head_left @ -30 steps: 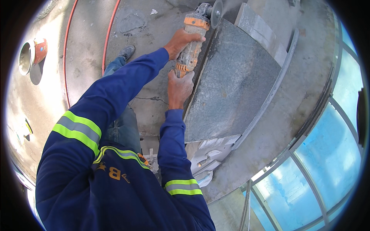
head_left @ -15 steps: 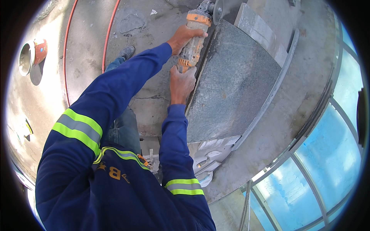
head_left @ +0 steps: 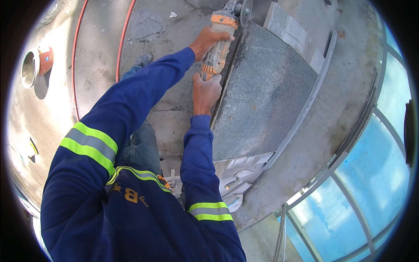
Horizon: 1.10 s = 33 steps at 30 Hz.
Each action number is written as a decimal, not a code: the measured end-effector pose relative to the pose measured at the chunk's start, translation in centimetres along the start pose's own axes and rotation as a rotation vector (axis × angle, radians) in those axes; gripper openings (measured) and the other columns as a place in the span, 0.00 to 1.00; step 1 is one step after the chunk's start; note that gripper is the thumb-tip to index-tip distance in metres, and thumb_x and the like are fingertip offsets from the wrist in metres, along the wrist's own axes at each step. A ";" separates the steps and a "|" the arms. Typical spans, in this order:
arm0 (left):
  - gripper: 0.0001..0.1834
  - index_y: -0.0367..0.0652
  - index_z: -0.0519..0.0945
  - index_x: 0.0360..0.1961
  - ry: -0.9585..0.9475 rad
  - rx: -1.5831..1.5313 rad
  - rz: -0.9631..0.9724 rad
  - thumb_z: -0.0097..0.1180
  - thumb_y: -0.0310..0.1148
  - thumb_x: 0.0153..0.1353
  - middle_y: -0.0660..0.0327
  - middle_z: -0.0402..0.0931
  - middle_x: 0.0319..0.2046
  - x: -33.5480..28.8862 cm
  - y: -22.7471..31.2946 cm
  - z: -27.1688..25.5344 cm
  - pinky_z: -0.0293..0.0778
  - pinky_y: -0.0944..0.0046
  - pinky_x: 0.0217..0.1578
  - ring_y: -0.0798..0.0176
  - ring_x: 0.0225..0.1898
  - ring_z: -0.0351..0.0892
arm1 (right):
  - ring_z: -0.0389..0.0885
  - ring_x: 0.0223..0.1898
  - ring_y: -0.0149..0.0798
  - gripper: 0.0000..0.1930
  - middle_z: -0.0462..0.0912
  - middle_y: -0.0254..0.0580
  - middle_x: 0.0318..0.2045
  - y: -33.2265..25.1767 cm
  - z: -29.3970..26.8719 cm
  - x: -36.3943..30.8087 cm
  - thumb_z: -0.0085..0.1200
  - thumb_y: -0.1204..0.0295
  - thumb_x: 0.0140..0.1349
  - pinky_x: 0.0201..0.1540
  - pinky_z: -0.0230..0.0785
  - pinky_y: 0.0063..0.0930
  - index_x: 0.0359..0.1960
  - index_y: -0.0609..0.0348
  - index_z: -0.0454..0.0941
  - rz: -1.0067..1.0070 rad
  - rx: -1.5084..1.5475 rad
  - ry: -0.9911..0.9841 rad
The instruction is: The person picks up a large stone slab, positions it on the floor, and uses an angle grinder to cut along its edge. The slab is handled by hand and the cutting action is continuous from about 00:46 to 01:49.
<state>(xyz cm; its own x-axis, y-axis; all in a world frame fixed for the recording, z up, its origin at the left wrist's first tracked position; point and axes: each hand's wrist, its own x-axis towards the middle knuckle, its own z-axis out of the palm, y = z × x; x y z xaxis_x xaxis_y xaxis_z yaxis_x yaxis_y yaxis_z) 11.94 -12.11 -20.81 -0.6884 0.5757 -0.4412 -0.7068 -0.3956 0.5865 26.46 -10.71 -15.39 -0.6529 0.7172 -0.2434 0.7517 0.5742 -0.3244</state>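
An orange and grey, dust-covered angle grinder (head_left: 218, 54) is held in both hands along the left edge of a dark grey stone slab (head_left: 266, 96). My left hand (head_left: 208, 43) wraps round its body near the head. Closer to me, my right hand (head_left: 206, 93) grips the rear end of the tool. The round cutting disc (head_left: 246, 12) stands on edge by the slab's far left corner; whether it touches the stone I cannot tell. A narrow dark gap runs down the slab's left side.
Paler stone strips (head_left: 294, 37) lie beyond the slab. A long metal bar (head_left: 301, 111) follows its right edge. Two red hoses (head_left: 123, 41) cross the floor at left, near an open reddish bucket (head_left: 38, 66). Blue-glazed framed panels (head_left: 371, 153) stand at right.
Almost nothing differs. Both hands keep their grip on the angle grinder, and the view has shifted very slightly.
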 end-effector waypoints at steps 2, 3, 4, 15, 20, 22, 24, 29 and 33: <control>0.23 0.38 0.82 0.45 0.002 -0.003 0.007 0.74 0.38 0.51 0.61 0.82 0.32 -0.5 0.0 -0.1 0.80 0.63 0.32 0.66 0.29 0.82 | 0.84 0.33 0.69 0.21 0.82 0.69 0.27 0.2 0.2 -0.5 0.62 0.63 0.54 0.40 0.76 0.57 0.36 0.70 0.69 -0.025 0.002 0.018; 0.23 0.38 0.82 0.44 0.003 -0.003 0.013 0.74 0.38 0.51 0.61 0.82 0.32 -0.6 0.0 -0.1 0.80 0.63 0.32 0.67 0.29 0.82 | 0.84 0.33 0.69 0.21 0.82 0.69 0.27 0.3 0.3 -0.8 0.62 0.63 0.54 0.39 0.76 0.56 0.36 0.69 0.69 -0.037 0.003 0.026; 0.23 0.38 0.81 0.44 0.002 -0.003 0.019 0.74 0.38 0.51 0.61 0.82 0.32 -0.7 0.0 -0.1 0.80 0.63 0.32 0.67 0.29 0.82 | 0.84 0.33 0.69 0.21 0.82 0.69 0.27 0.4 0.2 -0.9 0.62 0.63 0.54 0.39 0.76 0.56 0.36 0.69 0.69 -0.035 -0.001 0.024; 0.25 0.37 0.78 0.47 -0.009 0.022 0.033 0.72 0.38 0.52 0.58 0.81 0.33 -1.4 0.5 0.1 0.82 0.62 0.32 0.63 0.30 0.84 | 0.85 0.34 0.68 0.25 0.82 0.68 0.28 0.2 0.1 -1.2 0.65 0.58 0.55 0.39 0.77 0.56 0.37 0.68 0.67 0.020 -0.099 0.011; 0.26 0.36 0.77 0.48 -0.014 0.020 0.017 0.72 0.39 0.52 0.56 0.80 0.33 -1.6 0.5 0.1 0.83 0.61 0.32 0.61 0.30 0.85 | 0.85 0.34 0.68 0.28 0.82 0.67 0.28 0.1 -0.3 -1.5 0.67 0.56 0.55 0.40 0.78 0.56 0.39 0.68 0.68 0.043 -0.073 0.031; 0.26 0.37 0.77 0.48 -0.015 0.011 0.012 0.73 0.39 0.52 0.56 0.81 0.33 -1.8 0.4 0.1 0.83 0.61 0.32 0.61 0.30 0.85 | 0.85 0.34 0.67 0.28 0.83 0.66 0.28 0.2 -0.6 -2.0 0.67 0.55 0.55 0.41 0.77 0.56 0.41 0.68 0.68 0.038 -0.049 0.042; 0.25 0.37 0.79 0.46 0.010 -0.010 -0.003 0.73 0.38 0.51 0.59 0.81 0.33 -1.9 0.5 0.0 0.81 0.62 0.31 0.65 0.29 0.83 | 0.85 0.35 0.67 0.28 0.84 0.66 0.29 0.3 -1.3 -2.7 0.67 0.55 0.55 0.41 0.77 0.56 0.42 0.67 0.68 0.034 -0.032 0.043; 0.24 0.37 0.79 0.46 -0.018 -0.022 -0.010 0.73 0.38 0.51 0.59 0.81 0.33 -2.2 0.4 0.1 0.82 0.62 0.32 0.65 0.30 0.84 | 0.86 0.35 0.64 0.25 0.84 0.63 0.29 2.8 -1.0 -4.0 0.65 0.54 0.58 0.41 0.78 0.55 0.40 0.65 0.71 0.023 -0.166 -0.133; 0.26 0.36 0.77 0.47 -0.024 0.020 0.008 0.73 0.40 0.52 0.56 0.81 0.34 -3.0 0.1 -0.2 0.84 0.61 0.32 0.61 0.31 0.86 | 0.85 0.36 0.68 0.27 0.84 0.67 0.30 2.0 -1.1 -4.6 0.63 0.49 0.59 0.42 0.77 0.57 0.37 0.68 0.75 0.080 -0.172 -0.121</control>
<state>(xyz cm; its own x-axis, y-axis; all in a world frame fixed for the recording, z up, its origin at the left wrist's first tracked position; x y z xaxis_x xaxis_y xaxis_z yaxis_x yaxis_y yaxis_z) 13.96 -14.05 -19.58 -0.6897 0.5899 -0.4198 -0.6977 -0.3864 0.6033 31.07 -12.40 -13.88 -0.5892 0.7168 -0.3730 0.7996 0.5837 -0.1415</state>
